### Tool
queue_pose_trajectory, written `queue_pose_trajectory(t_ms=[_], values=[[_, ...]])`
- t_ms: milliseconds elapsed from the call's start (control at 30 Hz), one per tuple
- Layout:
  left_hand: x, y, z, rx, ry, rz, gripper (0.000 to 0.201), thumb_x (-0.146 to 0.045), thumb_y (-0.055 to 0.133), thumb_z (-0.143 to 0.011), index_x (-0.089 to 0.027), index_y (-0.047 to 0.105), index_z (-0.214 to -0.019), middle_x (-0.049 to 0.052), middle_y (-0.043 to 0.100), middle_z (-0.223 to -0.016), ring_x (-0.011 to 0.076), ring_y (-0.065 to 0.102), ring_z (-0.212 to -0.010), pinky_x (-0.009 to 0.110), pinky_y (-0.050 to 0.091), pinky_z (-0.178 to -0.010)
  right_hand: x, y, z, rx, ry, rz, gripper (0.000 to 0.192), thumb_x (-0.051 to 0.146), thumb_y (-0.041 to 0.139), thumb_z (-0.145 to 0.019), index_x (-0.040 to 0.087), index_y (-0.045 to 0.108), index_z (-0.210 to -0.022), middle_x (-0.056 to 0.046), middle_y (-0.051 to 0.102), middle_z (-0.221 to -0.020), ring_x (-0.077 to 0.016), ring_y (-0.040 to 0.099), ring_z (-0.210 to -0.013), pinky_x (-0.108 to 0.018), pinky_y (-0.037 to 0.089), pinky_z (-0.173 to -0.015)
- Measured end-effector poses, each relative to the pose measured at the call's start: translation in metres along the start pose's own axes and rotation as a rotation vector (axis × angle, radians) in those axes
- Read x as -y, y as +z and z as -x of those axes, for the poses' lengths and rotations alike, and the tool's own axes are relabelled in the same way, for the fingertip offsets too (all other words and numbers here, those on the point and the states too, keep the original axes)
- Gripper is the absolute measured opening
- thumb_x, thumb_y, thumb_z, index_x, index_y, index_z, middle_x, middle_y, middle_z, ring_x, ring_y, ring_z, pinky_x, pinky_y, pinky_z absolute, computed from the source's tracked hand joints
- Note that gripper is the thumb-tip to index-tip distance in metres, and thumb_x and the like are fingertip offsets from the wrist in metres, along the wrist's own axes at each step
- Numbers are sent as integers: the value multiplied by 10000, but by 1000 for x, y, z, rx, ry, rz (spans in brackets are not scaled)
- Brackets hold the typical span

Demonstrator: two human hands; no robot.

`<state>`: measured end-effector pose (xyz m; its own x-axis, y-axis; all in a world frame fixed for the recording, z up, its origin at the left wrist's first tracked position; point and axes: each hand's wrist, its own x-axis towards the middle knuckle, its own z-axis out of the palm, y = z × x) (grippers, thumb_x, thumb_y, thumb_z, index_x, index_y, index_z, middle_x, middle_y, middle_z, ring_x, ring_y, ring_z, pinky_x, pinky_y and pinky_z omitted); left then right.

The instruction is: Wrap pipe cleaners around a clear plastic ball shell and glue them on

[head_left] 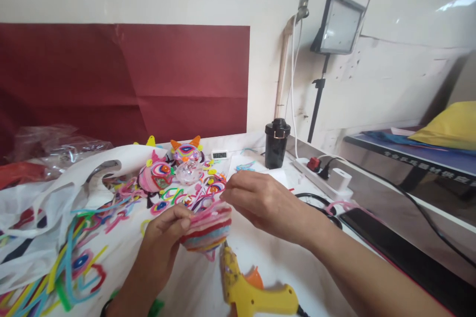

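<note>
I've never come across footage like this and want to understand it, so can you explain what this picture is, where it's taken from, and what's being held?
There's no machine here. You're seeing a person's own bare hands, filmed by a camera worn on the head, looking forward and down. The left hand holds a striped piece in pink, red, blue and yellow. The right hand is at its upper edge, fingers drawn together; whether they pinch anything I can't tell. Just below is a yellow glue gun on the white tabletop. To the left are colourful strips. Further back sit a pink decorated piece, another with orange points, a small digital display and a black cup.
</note>
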<state>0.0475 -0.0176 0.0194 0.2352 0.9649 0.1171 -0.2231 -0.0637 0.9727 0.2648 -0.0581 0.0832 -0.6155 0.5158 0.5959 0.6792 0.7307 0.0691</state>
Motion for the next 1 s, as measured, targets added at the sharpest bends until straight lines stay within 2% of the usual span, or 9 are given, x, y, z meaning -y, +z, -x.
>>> queue_pose_trajectory(t_ms=[167,433,567,733,867,1000], values=[[-1,-2,1,24,69,8,186,-302,752,-609,-164,640,-558,7,569,-670,150,507,-626,242,438,-543,3,-6,2,9,-31,78,272,102,403,-968,127,643,-842,-72,603,-792,-169,520,-720,-285,385,-626],[0,-7,-1,13,123,35,180,-314,788,-604,-176,672,-600,14,569,-738,171,534,-698,249,478,-579,8,-7,4,-118,-166,234,290,67,391,-958,105,646,-826,-53,601,-696,-172,489,-633,-305,385,-625],[0,-7,2,-1,132,40,171,-309,783,-613,-185,668,-591,6,570,-725,156,521,-685,228,469,-569,9,-3,3,-135,-94,222,350,4,326,-922,119,624,-779,-37,548,-649,-161,433,-573,-296,346,-552],[0,-6,2,-56,172,42,146,-277,773,-603,-184,663,-582,1,566,-728,154,522,-695,223,465,-571,6,3,4,-60,56,13,265,35,370,-906,113,618,-853,-23,516,-676,-140,435,-570,-269,324,-517],[-3,-7,-1,-83,158,55,136,-268,760,-593,-179,658,-582,5,580,-710,161,535,-679,241,472,-572,0,3,6,-28,63,-38,281,17,367,-912,129,624,-915,-34,542,-709,-150,480,-626,-265,348,-556],[-5,-6,-2,-104,151,50,135,-268,754,-582,-178,654,-571,5,588,-699,164,538,-673,248,474,-571,-4,4,7,-58,55,11,313,-17,356,-878,125,629,-935,-41,544,-697,-162,486,-618,-273,345,-551]])
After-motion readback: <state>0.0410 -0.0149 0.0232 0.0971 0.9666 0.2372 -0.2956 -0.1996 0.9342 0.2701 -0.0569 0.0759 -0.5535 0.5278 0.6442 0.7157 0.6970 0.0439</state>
